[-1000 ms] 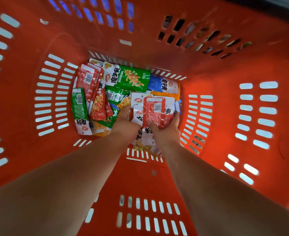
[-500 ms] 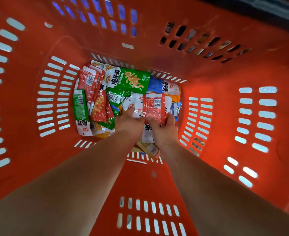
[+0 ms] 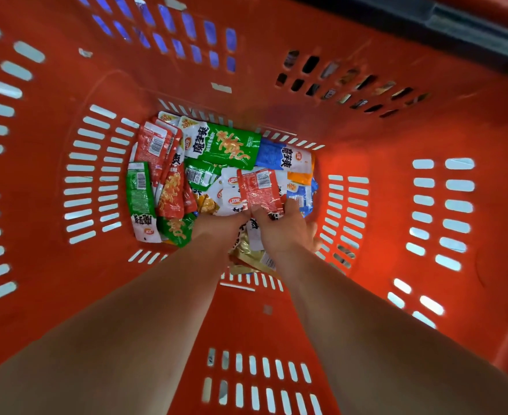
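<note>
1. Basket (image 3: 396,139): orange, with slotted walls all round both hands, which reach down to its floor.
2. Packets (image 3: 168,193): a loose heap (red, green, blue, white) ahead and to the left of the hands, touching them.
3. Right hand (image 3: 285,232): thumb and fingers pinch the red packet (image 3: 258,190).
4. Left hand (image 3: 216,229): lies against the right hand with its fingertips buried in the packets; I cannot tell its grip.
5. Red packet: barcode side up, just beyond the right thumb, on top of the heap.
</note>
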`<state>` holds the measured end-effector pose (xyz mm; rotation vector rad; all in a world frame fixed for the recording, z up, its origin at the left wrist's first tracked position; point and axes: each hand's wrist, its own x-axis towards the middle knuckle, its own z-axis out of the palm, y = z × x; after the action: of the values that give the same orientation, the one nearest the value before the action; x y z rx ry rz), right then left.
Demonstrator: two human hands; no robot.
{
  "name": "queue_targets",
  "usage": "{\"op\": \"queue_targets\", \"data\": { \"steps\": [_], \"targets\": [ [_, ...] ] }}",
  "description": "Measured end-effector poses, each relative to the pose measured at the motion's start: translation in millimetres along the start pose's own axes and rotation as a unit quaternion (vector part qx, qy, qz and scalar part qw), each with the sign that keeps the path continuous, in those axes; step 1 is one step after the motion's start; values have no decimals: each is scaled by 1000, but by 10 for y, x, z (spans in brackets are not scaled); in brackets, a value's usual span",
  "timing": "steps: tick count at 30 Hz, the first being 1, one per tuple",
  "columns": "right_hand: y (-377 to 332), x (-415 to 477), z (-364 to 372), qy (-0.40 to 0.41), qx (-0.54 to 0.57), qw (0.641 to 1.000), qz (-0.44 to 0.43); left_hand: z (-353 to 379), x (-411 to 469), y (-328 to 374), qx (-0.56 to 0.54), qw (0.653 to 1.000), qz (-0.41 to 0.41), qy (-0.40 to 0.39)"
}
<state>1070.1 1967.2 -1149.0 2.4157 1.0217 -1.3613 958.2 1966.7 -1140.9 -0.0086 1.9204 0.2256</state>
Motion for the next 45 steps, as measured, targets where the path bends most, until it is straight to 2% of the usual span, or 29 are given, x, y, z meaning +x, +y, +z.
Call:
{"op": "queue_targets", "data": {
  "steps": [4,8,12,18,24,30,36,45],
  "targets": [
    [46,-45,39,-5,67,996,-52,-128,33,65,16,998,14,-53],
    [38,-148,19,-65,205,973,-82,-297,-32,84,-18,991,-13,-134],
    [-15,-323,-71,-112,266,954,-80,-478,-148,151,-39,982,-9,-185],
    [-185,-685,-361,-176,285,938,-90,-808,-571,238,-62,977,3,-206],
    [-393,-1208,-660,-204,302,923,-119,-1168,-1315,300,-143,959,26,-243],
    [-591,-1928,-1256,-237,301,910,-160,-1596,-2081,426,-115,945,116,-283],
    [-907,-2820,-2083,-224,253,916,-215,-1947,-3147,648,-132,936,184,-270],
    [-847,-4336,-3394,-224,279,898,-257,-2337,-5163,827,-129,926,250,-253]
  ]
}}
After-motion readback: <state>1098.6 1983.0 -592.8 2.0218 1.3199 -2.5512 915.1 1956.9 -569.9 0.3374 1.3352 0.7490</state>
